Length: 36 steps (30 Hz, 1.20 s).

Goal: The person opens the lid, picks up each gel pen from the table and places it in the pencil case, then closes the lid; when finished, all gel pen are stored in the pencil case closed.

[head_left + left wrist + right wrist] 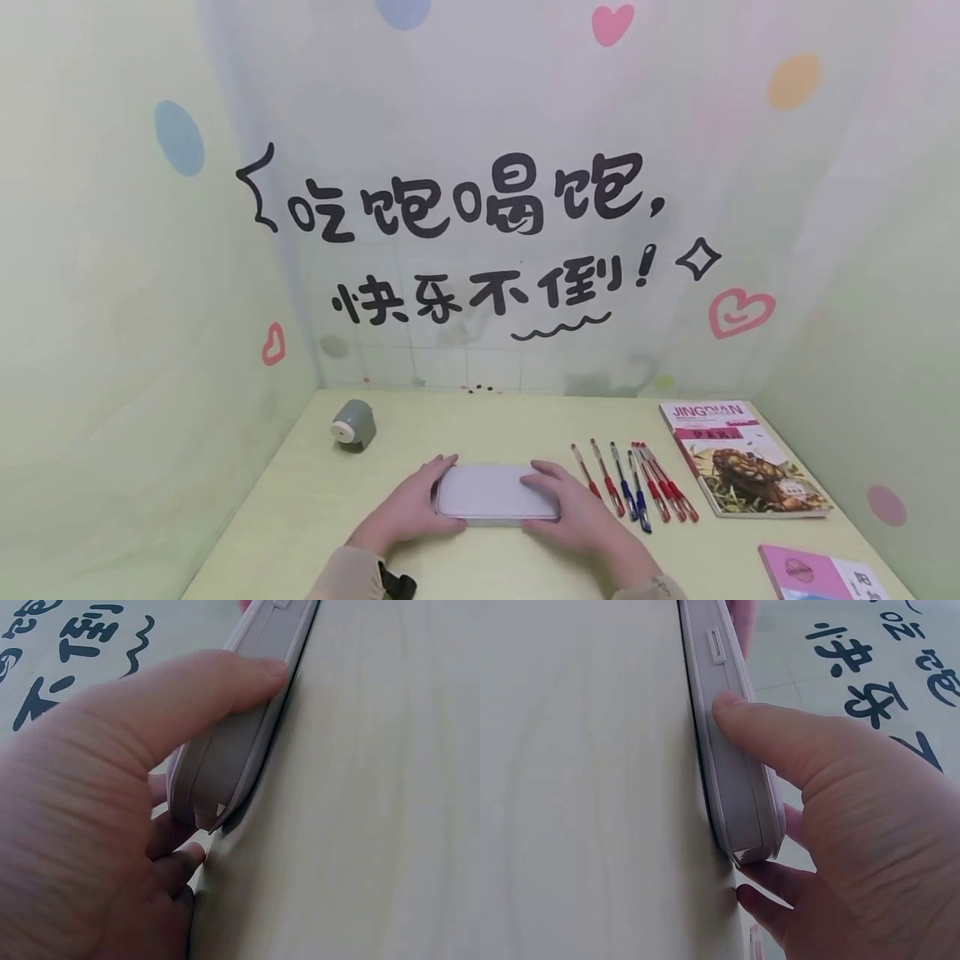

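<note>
A flat, pale lilac-grey pencil case (497, 492) with rounded corners lies on the table in front of the person. My left hand (420, 506) grips its left end, and my right hand (572, 506) holds the right end. In the left wrist view the left thumb (247, 679) presses on the case's near side, with the other fingers around the end and partly hidden. The right wrist view shows the right thumb (742, 716) on the same near side, below a small slotted clasp (716, 645). The lid looks closed along its seam.
A grey pencil sharpener (354, 425) stands at the back left. Several red and blue pens (637, 487) lie right of the case. Farther right is a magazine (742, 458), with a pink book (813, 575) at the front right corner. Printed cloth walls (465, 367) enclose the table.
</note>
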Each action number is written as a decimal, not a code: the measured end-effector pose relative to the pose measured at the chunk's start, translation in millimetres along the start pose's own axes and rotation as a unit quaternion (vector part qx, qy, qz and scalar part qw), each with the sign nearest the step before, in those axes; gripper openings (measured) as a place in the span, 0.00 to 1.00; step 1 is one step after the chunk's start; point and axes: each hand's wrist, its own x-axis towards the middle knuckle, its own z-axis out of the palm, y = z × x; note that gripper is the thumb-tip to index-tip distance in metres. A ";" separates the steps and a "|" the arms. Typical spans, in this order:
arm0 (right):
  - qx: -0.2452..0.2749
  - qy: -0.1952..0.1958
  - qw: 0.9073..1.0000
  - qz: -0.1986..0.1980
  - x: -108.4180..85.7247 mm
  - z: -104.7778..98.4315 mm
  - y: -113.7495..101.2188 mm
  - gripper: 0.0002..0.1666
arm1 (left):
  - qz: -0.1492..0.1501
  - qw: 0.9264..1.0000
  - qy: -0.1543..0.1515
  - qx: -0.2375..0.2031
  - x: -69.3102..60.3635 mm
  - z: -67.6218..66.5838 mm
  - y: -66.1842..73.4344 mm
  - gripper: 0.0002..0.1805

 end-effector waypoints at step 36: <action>0.109 0.109 0.988 0.004 13.8 -11.3 5.3 0.08 | -0.001 1.000 0.015 -0.001 -0.8 2.0 -4.4 0.71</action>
